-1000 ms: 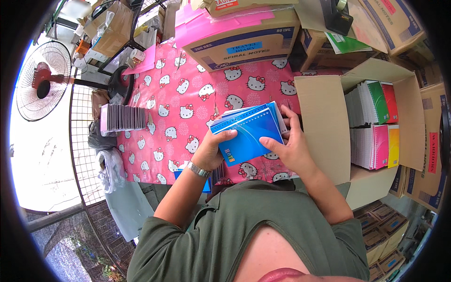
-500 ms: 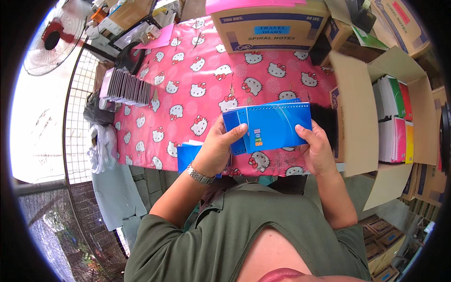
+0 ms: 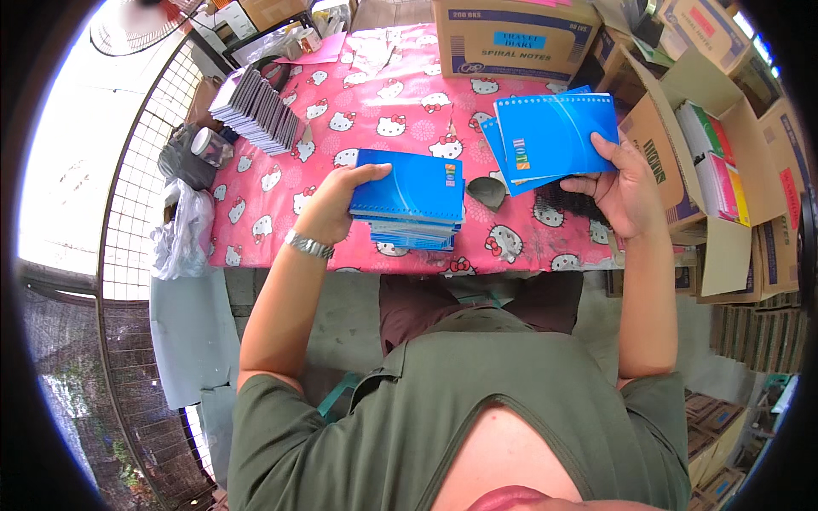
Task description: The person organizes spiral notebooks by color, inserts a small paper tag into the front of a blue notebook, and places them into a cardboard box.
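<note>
Where the right hand point(image 3: 632, 189) grips, bright-blue notebooks point(image 3: 555, 136) fan out.

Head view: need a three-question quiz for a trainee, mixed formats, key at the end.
1. Which wrist wears the silver metal watch?
2. True or false: the right hand is empty.
3. Fill in: the open brown cardboard box holds rectangular notebooks with green, red, pink and ____ covers.

Key:
1. The left; that hand has its thumb on the top cover of a stack of rectangular blue paper notebooks.
2. False; it holds a few loosely fanned blue-covered notebooks.
3. Yellow.
</note>
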The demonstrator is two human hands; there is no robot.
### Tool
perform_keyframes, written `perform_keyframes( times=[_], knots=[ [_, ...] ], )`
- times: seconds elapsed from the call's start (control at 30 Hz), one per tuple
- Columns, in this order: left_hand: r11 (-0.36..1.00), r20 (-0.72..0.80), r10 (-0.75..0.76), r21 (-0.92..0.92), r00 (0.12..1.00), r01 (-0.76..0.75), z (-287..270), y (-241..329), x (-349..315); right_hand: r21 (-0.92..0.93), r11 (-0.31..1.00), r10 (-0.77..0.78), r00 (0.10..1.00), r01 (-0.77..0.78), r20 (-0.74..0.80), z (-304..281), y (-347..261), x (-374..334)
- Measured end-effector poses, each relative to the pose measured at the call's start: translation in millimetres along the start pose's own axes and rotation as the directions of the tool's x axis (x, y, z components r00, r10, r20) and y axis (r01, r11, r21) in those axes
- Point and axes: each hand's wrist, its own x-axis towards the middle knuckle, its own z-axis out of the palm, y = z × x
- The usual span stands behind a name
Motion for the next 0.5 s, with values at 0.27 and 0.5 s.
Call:
perform_keyframes(
  times=[0.27,0.5],
  knots=[
    [0.757,-0.026,0.237,0.631,0.971,-0.168,-27.6,-9.5,8.6,-0.278,0.960,0.022,0.981,0.033,0.193,33.4,-23.7,6.6],
    [0.820,0.252,0.525,0.105,0.813,-0.563,-23.7,48.6,-21.4,-0.395,0.912,0.103,0.873,0.108,0.477,94.5,10.8,54.3]
  ],
)
